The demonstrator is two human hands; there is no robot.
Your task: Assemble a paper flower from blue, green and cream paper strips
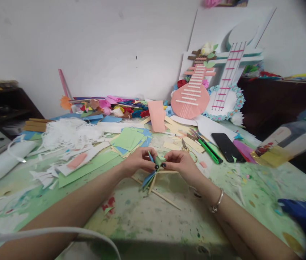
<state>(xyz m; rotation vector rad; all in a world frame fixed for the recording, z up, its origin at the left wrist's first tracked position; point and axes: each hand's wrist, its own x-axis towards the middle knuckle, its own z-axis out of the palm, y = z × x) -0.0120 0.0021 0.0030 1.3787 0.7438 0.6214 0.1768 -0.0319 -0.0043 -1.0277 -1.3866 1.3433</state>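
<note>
Near the middle of the table my left hand (138, 161) and my right hand (181, 163) meet, fingertips almost touching. Between them is a small paper craft (157, 161) with folded green and blue paper and thin wooden sticks. Both hands are closed, thumb and fingers pinching its green part from either side. Blue paper strips (149, 178) point down from it toward the tabletop. A light wooden stick (166, 200) lies slanted just below. My fingers partly hide how the pieces join.
Green and blue paper sheets (128, 139) and white shredded paper (70, 131) spread behind and left. Golden-handled scissors (185, 146), a green utility knife (209, 151), a black phone (227, 147) and a plastic bottle (285, 144) lie right. Paper instruments (191, 99) lean against the wall. A white cord (88, 231) crosses the front.
</note>
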